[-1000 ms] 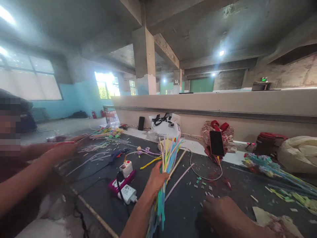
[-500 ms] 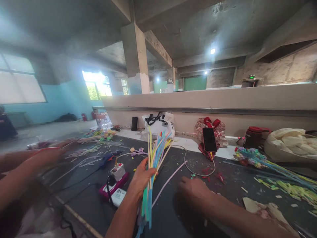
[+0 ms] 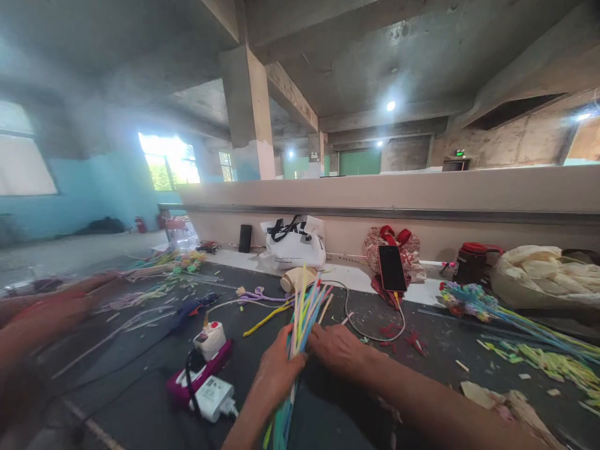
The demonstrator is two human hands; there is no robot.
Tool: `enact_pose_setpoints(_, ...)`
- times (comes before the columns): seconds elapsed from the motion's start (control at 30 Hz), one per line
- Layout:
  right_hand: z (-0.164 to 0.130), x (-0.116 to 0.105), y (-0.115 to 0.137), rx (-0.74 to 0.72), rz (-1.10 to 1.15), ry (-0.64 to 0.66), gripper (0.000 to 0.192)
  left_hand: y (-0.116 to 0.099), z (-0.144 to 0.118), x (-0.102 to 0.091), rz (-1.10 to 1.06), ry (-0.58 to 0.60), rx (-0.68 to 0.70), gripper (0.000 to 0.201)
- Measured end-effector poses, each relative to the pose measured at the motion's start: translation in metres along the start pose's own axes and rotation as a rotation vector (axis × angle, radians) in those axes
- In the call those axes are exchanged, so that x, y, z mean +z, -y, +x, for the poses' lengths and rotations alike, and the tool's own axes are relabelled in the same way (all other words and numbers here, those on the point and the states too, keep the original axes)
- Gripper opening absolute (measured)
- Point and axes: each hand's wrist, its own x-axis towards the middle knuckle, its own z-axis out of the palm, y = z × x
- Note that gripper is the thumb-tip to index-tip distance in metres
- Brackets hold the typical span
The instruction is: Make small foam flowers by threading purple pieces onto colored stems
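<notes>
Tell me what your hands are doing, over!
Left hand gripping bundle of coloured pipe cleaners. Right hand touching the bundle. Power strip at left; another person's blurred arm far left.

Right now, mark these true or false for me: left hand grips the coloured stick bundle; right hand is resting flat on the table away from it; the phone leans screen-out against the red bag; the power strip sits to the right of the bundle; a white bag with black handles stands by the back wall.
1. The left hand grips the bundle of coloured sticks. True.
2. The right hand rests flat, away from the bundle. False: it is up against the sticks.
3. The phone leans against the red bag. True.
4. The power strip sits right of the bundle. False: it lies to the left.
5. A white bag with black handles stands by the back wall. True.
</notes>
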Motion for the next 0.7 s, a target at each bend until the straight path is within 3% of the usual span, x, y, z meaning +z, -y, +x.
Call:
enact_pose_setpoints(0.07, 0.004, -0.008, -0.003, 0.005, 0.010, -0.019, 0.022, -0.002, -0.002, 0.002, -0.014, 0.048, 0.021, 0.058)
enact_pose_setpoints(0.2, 0.010, -0.021, -0.018, 0.053, 0.049, -0.045, 0.022, -0.003, 0.000, 0.002, -0.052, 0.033, 0.011, 0.050)
enact_pose_setpoints(0.37, 0.008, -0.011, -0.057, 0.410, 0.083, -0.039, 0.030, 0.002, 0.005, 0.001, 0.072, -0.168, -0.055, 0.048)
enact_pose_setpoints(0.43, 0.011, 0.001, -0.065, 0.464, 0.116, 0.021, 0.026, 0.004, 0.006, 0.001, 0.119, -0.235, -0.051, 0.045)
enact_pose_setpoints(0.7, 0.050, 0.031, -0.035, 0.400, 0.169, 0.101, 0.023, 0.016, 0.007, -0.005, 0.179, -0.232, -0.139, 0.044)
